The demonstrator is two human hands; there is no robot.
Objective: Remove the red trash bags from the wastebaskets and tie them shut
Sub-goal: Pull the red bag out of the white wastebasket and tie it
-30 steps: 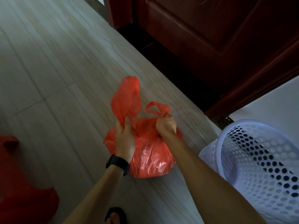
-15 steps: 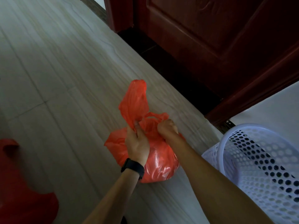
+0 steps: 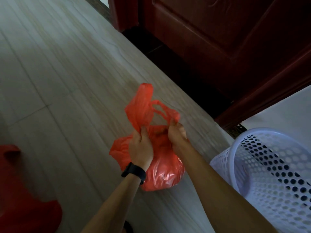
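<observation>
Red trash bag on floor, handles gripped by left hand and right hand.

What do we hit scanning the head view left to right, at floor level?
other red bag → left hand → right hand → white wastebasket. The red trash bag overlaps both hands, so it is left unplaced.

Trash bag: on the floor, left hand and right hand at its top.
Wastebasket: right of the bag, near it.
Door: behind, at the floor's far edge.
Second bag: well apart, left.
</observation>
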